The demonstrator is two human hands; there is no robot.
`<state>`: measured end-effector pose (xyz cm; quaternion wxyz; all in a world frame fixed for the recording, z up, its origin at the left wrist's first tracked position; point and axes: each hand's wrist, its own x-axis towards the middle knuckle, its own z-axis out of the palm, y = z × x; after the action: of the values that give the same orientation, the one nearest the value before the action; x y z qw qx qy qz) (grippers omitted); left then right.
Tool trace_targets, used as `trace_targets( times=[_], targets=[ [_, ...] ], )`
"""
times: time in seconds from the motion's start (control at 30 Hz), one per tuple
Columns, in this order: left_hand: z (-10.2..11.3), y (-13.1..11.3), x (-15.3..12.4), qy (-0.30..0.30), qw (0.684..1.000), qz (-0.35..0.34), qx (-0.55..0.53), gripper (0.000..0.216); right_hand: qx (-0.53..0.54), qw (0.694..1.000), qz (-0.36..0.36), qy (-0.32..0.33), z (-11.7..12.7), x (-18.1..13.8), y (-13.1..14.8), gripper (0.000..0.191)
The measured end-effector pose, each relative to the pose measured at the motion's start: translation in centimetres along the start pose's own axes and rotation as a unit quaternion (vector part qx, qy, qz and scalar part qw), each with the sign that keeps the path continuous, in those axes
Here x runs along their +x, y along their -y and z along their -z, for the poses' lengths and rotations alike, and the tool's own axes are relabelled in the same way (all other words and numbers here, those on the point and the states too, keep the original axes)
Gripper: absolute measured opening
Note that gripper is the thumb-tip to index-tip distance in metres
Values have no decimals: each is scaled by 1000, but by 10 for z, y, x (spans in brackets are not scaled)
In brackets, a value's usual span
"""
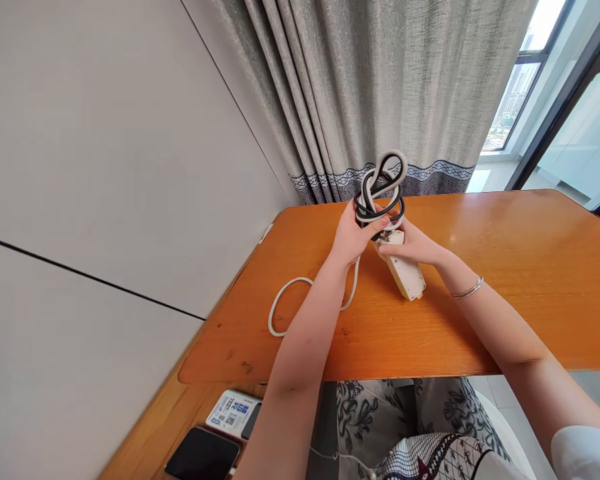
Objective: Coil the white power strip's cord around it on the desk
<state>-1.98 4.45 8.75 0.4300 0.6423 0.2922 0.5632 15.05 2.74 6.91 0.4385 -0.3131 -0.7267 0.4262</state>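
Above the wooden table [455, 320], my left hand [351, 235] is closed around a coiled bundle of black and white cable [364, 200], its thumb across the lower loops. My right hand [417, 245] grips a white power strip [407, 275] near its upper end, just below the coil. The strip slants toward me, and its sides look yellowed. Some of my right fingers are hidden behind the strip and the cable. From the bundle, a loose white cable [275, 307] hangs down and curves over the table on the left, passing behind my left forearm.
A grey curtain [405, 87] hangs behind the table's far edge, and a pale wall panel [105, 147] borders it on the left. On a lower wooden surface at lower left lie a black phone [203, 455] and a white printed box [233, 413].
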Motion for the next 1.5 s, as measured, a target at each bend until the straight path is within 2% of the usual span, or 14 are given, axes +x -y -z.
trace_targets(
  times=[0.23,0.4,0.5,0.57,0.63,0.73,0.77,0.83,0.93,1.03,1.1,1.33,1.4,1.5],
  targets=[
    [9,-2,1,26,999,20,26,71,-18,996,-8,-91,-20,-2,-8,76],
    [28,-11,2,114,992,10,46,92,-18,986,16,-167,-14,2,-12,78],
    [45,-16,0,149,978,52,133,94,-30,973,42,-227,-5,5,-16,72],
    [57,-19,-1,162,950,117,240,81,-38,961,56,-268,2,7,-19,67],
    [70,-20,-2,171,897,200,356,73,-41,948,69,-309,10,9,-20,64],
    [88,-13,0,207,808,301,463,88,-47,928,89,-359,22,10,-23,59],
    [93,-8,1,229,792,314,471,96,-51,922,92,-371,26,11,-24,57],
    [97,3,3,259,783,315,469,94,-56,914,88,-391,32,11,-27,55],
    [93,19,6,280,764,316,487,60,-43,909,71,-408,36,12,-30,55],
    [86,31,7,292,753,330,488,26,-30,917,56,-395,32,13,-31,60],
    [86,35,7,274,754,335,494,20,-36,929,53,-365,27,12,-30,65],
    [105,39,14,60,785,311,532,26,4,977,-6,-214,-11,5,-21,81],
    [99,38,16,39,808,291,510,32,19,985,-25,-170,-25,2,-17,80],
    [83,32,17,47,843,249,475,32,27,991,-38,-126,-39,-3,-10,83]
  ],
)
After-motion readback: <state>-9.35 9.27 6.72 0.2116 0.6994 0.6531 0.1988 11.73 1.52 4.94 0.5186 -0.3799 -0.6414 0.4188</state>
